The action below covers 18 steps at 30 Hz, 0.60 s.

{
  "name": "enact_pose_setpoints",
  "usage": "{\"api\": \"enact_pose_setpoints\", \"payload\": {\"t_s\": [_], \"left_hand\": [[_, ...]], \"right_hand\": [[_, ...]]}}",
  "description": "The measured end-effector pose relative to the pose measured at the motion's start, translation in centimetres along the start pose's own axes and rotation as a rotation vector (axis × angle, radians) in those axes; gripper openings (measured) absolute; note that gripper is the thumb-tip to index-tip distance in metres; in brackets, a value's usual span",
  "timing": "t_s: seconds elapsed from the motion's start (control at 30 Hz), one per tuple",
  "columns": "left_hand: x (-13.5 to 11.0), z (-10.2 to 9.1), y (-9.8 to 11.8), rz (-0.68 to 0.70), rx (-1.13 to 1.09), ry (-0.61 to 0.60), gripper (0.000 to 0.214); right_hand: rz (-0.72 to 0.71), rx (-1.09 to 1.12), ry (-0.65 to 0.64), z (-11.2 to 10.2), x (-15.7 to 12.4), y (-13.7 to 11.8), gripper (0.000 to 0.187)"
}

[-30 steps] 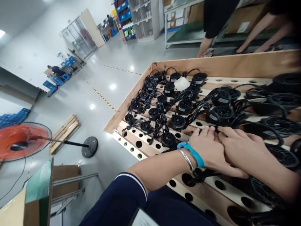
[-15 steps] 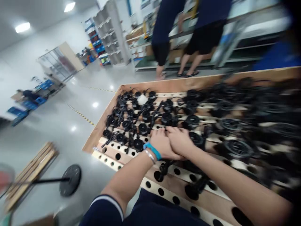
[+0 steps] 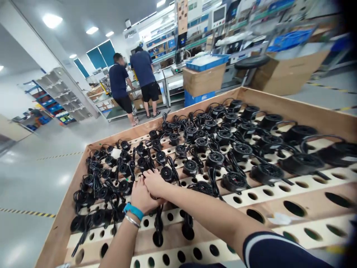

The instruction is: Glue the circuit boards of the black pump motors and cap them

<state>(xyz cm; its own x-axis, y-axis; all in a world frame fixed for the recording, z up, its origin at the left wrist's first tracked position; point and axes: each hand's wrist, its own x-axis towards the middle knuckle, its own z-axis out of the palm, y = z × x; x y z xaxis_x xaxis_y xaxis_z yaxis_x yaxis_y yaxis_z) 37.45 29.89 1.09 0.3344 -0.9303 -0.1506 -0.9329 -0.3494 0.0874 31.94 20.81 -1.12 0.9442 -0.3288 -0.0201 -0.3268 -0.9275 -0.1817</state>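
Note:
My left hand [image 3: 143, 198] and my right hand [image 3: 155, 184] are pressed close together over the near left part of a wooden crate [image 3: 57, 227]. Both sets of fingers curl downward, and whatever lies under them is mostly hidden. Just below the hands hang a bundled black cord [image 3: 158, 223] and another black cord [image 3: 188, 222], over round holes. Around them stand rows of round black motor-like units with slotted tops, such as a corded unit [image 3: 190, 167] to the right and a round unit [image 3: 166, 173] just beyond my fingers.
Pale perforated slats [image 3: 267, 192] span the crate. A white piece [image 3: 115, 153] lies among the units at the far left. Beyond the crate, a person [image 3: 119, 83] and a second person [image 3: 143, 74] stand at a workbench. A cardboard box [image 3: 205, 80] carries a blue tray [image 3: 206, 62].
My view has swung right and up, bringing in more of the crate and the benches. Both hands stay together over the units and appear farther left in the picture.

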Motion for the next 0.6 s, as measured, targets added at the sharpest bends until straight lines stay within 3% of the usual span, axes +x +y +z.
{"api": "enact_pose_setpoints", "payload": {"t_s": [0.4,0.6], "left_hand": [[0.3,0.3,-0.1,0.0,0.045,0.009,0.096],[0.1,0.5,-0.2,0.012,0.012,0.041,0.105]], "right_hand": [[0.011,0.051,0.025,-0.4,-0.2,0.0,0.035],[-0.016,0.087,-0.028,-1.4,-0.4,0.8,0.033]]}}
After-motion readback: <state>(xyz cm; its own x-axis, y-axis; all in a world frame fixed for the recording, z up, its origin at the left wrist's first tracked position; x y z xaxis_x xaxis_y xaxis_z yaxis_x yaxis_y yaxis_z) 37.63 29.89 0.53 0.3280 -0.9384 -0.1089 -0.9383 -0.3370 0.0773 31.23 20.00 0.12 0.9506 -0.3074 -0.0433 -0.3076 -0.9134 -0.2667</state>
